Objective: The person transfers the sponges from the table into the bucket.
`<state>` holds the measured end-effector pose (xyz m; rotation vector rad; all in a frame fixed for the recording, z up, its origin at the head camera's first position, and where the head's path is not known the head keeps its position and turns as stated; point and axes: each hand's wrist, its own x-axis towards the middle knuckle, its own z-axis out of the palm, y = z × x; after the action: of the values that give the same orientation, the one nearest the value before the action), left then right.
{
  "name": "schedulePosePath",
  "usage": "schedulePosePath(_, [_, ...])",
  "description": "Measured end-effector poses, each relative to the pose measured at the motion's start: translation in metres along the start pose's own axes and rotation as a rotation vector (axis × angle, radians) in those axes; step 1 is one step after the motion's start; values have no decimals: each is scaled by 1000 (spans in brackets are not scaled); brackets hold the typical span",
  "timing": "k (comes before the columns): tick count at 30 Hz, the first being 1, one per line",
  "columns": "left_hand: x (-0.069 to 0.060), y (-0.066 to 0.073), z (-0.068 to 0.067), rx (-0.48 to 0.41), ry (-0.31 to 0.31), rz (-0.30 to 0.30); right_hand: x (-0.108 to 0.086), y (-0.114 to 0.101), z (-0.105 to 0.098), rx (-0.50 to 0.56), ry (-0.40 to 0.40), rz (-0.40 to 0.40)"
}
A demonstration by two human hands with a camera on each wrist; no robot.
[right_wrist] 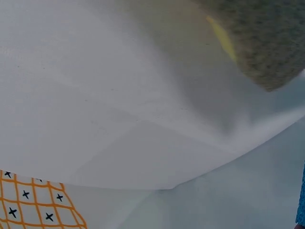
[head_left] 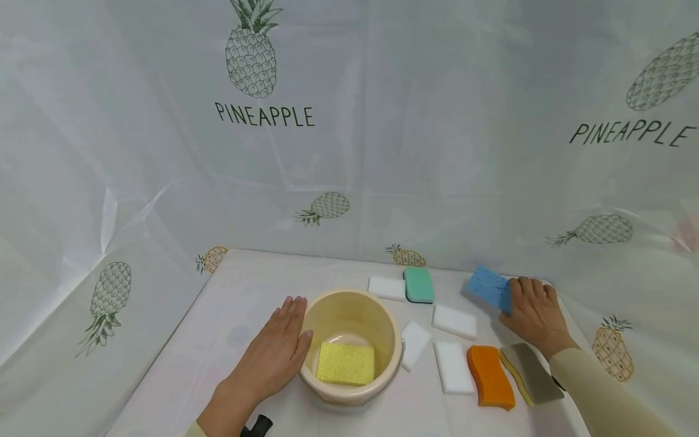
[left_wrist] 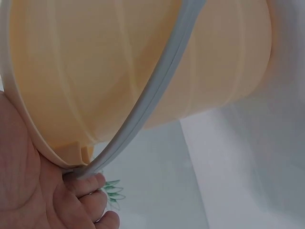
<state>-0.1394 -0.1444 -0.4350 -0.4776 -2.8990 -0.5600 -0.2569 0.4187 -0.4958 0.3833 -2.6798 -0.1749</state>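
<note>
A cream bucket (head_left: 349, 397) stands in the middle of the table, with a yellow sponge (head_left: 345, 364) lying in its bottom. My left hand (head_left: 275, 349) rests against the left side of the rim, its fingers extended in the head view. The left wrist view shows that hand beside the bucket's grey handle (left_wrist: 143, 107), touching the rim. At the far right of the table, my right hand (head_left: 535, 312) grips the right end of a blue sponge (head_left: 488, 287). Only a sliver of this blue sponge (right_wrist: 301, 205) enters the right wrist view.
Right of the bucket lie several white sponges (head_left: 454, 368), an orange sponge (head_left: 490, 377) and a grey-and-yellow sponge (head_left: 532, 373). A green sponge (head_left: 418, 284) is near the back edge. A black object (head_left: 259, 426) shows by my left wrist. Pineapple-printed sheeting (head_left: 426, 152) surrounds the table.
</note>
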Motion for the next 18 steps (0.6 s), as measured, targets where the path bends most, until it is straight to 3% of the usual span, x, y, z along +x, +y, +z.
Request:
schedulePosePath(10, [0, 1, -1, -19, -1, 16, 7, -14, -8, -17, 36, -48])
schedulePosePath(18, [1, 0, 0, -1, -10, 20, 17, -41, -20, 31, 77, -96])
